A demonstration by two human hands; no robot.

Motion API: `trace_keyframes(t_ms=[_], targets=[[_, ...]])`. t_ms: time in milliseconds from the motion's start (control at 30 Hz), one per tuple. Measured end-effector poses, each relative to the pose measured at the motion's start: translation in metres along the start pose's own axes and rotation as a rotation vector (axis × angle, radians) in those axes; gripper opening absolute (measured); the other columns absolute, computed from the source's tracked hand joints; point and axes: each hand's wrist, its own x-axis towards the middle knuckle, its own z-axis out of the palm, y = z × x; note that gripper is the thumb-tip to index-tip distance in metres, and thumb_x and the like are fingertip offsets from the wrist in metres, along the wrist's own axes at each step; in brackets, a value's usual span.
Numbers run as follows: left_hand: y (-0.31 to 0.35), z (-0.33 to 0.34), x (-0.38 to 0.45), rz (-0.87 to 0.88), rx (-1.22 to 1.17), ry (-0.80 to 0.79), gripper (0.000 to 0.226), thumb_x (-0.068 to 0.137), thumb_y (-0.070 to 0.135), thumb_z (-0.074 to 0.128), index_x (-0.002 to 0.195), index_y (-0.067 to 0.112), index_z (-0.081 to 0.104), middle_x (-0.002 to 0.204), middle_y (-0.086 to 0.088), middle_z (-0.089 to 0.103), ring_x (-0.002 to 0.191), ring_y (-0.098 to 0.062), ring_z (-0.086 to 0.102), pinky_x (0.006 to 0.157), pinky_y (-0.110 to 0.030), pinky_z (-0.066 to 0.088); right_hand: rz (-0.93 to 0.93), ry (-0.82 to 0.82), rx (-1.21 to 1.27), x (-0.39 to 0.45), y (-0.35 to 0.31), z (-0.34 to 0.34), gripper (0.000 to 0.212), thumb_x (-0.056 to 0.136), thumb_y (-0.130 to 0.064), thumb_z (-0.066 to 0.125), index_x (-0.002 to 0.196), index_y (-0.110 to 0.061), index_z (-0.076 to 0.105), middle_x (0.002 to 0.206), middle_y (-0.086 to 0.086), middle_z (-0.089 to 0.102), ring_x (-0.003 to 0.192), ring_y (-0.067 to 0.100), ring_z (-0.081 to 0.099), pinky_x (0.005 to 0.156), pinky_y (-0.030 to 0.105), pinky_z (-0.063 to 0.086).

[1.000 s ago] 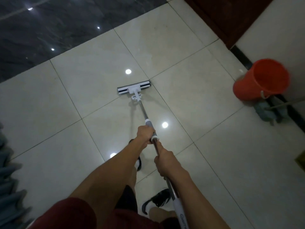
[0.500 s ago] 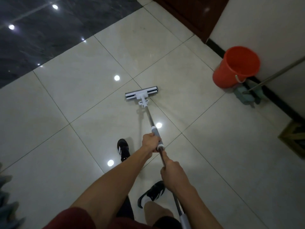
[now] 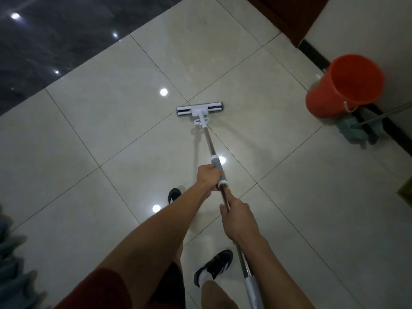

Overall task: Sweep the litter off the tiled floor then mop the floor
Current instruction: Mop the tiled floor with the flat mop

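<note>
A flat mop with a white head point(image 3: 200, 109) lies on the glossy cream tiled floor point(image 3: 111, 134) ahead of me. Its metal handle point(image 3: 209, 141) runs back toward my body. My left hand point(image 3: 208, 176) grips the grey sleeve on the handle. My right hand point(image 3: 239, 217) grips the bare metal just behind it, closer to me. The head sits at a tile joint in the middle of the view. No litter shows on the tiles.
An orange bucket point(image 3: 343, 85) stands by the wall at the right, with a second, teal string mop point(image 3: 354, 130) leaning beside it. Dark marble flooring point(image 3: 55, 41) borders the far left. My black shoes point(image 3: 213, 267) are on the tiles below my arms. Grey fabric point(image 3: 11, 264) shows at the left edge.
The mop head has been drawn back toward me and slightly right across the tiles. My feet have stepped, and the view has shifted so the bucket sits farther right.
</note>
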Motion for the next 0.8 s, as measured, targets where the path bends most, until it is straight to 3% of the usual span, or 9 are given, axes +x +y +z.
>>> trace_keyframes(t_ms=[100,300,400,533,667,800], targets=[[0.043,-0.012,0.035,-0.001,-0.011,-0.010,0.010,0.092,0.008,0.061,0.094,0.004,0.070,0.096,-0.015,0.073,0.079,-0.029,0.075,0.067,-0.044,0.064,-0.007,0.021,-0.023,0.041,-0.038,-0.016,0.049,0.107,-0.032,0.038,0.155,-0.031,0.028,0.087,0.005,0.064,0.076,0.019,0.065,0.073,0.040,0.059],[0.142,-0.042,0.100,-0.032,-0.031,-0.037,0.009,0.088,0.003,0.064,0.084,0.010,0.068,0.095,-0.015,0.070,0.082,-0.034,0.073,0.067,-0.052,0.063,0.014,0.015,-0.075,0.119,-0.123,-0.052,0.048,0.108,-0.033,0.035,0.155,-0.033,0.028,0.084,0.003,0.059,0.070,0.018,0.061,0.062,0.031,0.051],[0.185,-0.055,0.128,-0.041,-0.025,-0.044,0.007,0.086,0.003,0.066,0.092,0.004,0.071,0.095,-0.017,0.071,0.080,-0.033,0.073,0.064,-0.052,0.063,0.018,0.013,-0.064,0.153,-0.158,-0.067,0.049,0.107,-0.033,0.034,0.156,-0.035,0.027,0.085,0.003,0.058,0.070,0.018,0.056,0.062,0.029,0.045],[0.239,-0.063,0.157,-0.052,-0.024,-0.048,0.017,0.084,0.002,0.069,0.101,-0.001,0.071,0.095,-0.018,0.071,0.079,-0.034,0.074,0.062,-0.052,0.063,0.010,0.018,-0.058,0.193,-0.196,-0.094,0.050,0.106,-0.032,0.036,0.155,-0.036,0.027,0.089,0.005,0.060,0.074,0.022,0.058,0.067,0.032,0.050],[0.288,-0.057,0.186,-0.082,-0.049,-0.043,0.019,0.080,0.000,0.068,0.099,-0.001,0.070,0.092,-0.019,0.071,0.075,-0.034,0.073,0.062,-0.055,0.062,0.028,0.016,-0.068,0.234,-0.221,-0.126,0.048,0.106,-0.034,0.036,0.154,-0.036,0.030,0.096,0.010,0.064,0.079,0.024,0.064,0.073,0.037,0.057],[0.342,-0.049,0.220,-0.086,-0.059,-0.025,0.016,0.081,0.001,0.068,0.096,-0.001,0.070,0.091,-0.019,0.072,0.075,-0.035,0.074,0.060,-0.055,0.062,-0.013,-0.005,-0.091,0.285,-0.249,-0.164,0.049,0.107,-0.031,0.036,0.155,-0.035,0.028,0.106,0.012,0.065,0.083,0.023,0.062,0.074,0.033,0.054]])
